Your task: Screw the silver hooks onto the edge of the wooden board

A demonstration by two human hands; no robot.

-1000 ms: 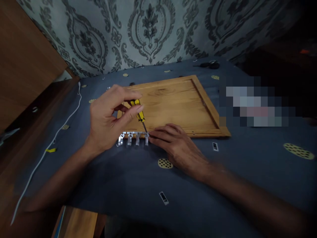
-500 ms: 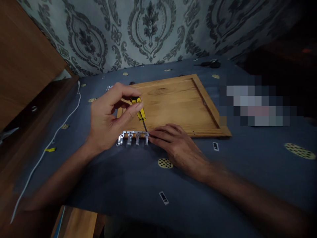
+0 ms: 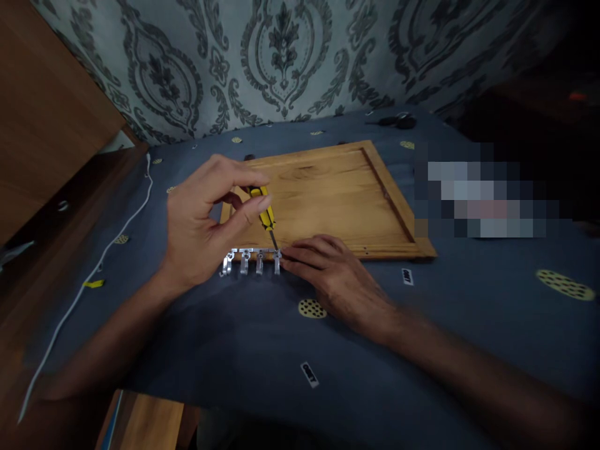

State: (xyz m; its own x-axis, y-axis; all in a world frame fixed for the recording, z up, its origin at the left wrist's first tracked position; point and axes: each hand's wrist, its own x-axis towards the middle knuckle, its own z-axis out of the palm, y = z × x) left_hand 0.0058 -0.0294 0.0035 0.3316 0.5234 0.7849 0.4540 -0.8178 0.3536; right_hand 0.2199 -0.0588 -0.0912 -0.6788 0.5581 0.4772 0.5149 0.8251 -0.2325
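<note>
My left hand (image 3: 199, 219) is closed around the yellow and black handle of a screwdriver (image 3: 266, 211), held at a slant over the panel. The screwdriver's tip meets the rightmost hook of a silver metal hook rail (image 3: 260, 259), which lies along the near edge of a framed wooden panel (image 3: 323, 194). My right hand (image 3: 340, 275) rests with its fingers stretched out over that near edge, fingertips beside the rail's right end. Its thumb is hard to make out. The panel's left part is partly hidden behind my left hand.
A dark blue patterned cloth (image 3: 244, 350) lies under everything. A white cable (image 3: 105, 253) runs down the left side, near a small yellow strip (image 3: 94, 284). A black object (image 3: 398, 120) lies behind the panel. A pixelated patch (image 3: 487, 194) covers the right side.
The hands and screwdriver hold nearly the same pose, the left hand having shifted very slightly left. The hook rail and panel stay where they were.
</note>
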